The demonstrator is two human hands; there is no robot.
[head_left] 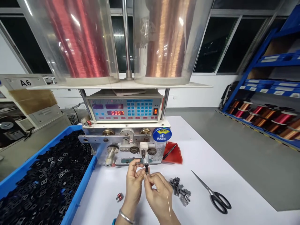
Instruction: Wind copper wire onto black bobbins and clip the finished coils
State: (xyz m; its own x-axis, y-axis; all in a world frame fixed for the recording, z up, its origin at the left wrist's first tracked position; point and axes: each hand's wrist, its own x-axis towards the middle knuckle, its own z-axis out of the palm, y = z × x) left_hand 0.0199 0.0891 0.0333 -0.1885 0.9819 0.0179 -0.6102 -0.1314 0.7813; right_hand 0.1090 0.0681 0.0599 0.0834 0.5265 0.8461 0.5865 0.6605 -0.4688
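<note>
A small black plastic bobbin point(147, 169) sits at the end of the winding machine's spindle point(145, 158). My left hand point(135, 181) closes on the bobbin from the left, thumb and fingertips against it. From the right, my right hand point(159, 189) pinches thumb and forefinger together just below the bobbin; what lies between those fingertips is too small to make out. A thin shiny wire point(168, 203) runs across the back of that hand. Left of my wrists lies a wound red coil point(119, 197). Several dark grey metal pieces point(181, 190) are heaped to the right.
Black-handled scissors point(219, 200) lie at right, blades pointing to the machine. A red tray point(173, 154) holds a black pen-like tool. Along the left stands a blue bin point(78, 193) of black bobbins. The control panel point(126, 109) reads 5397, below two large wire spools point(164, 40).
</note>
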